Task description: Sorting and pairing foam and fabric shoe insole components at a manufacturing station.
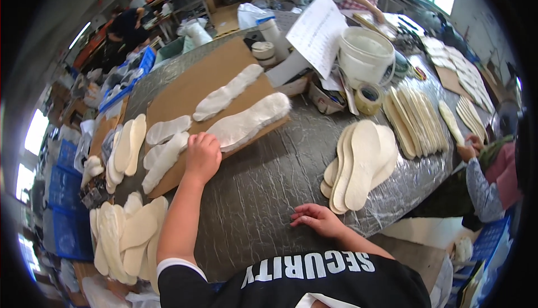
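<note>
Two hands: left hand (203, 154) curled on fleecy white insole (249, 120), right hand (317, 219) spread flat, empty.

Left hand (203, 157) fingers curled out of sight against the fleecy insole (249, 122).

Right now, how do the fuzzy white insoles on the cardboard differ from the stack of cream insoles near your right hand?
The fuzzy white insoles lie spread out singly on the brown cardboard sheet; the cream insoles sit fanned in an overlapping stack on the grey table cover. The white ones look fluffy, the cream ones smooth and flat. The left hand touches a white one; the right hand rests apart from the stack. Both share an insole outline.
</note>
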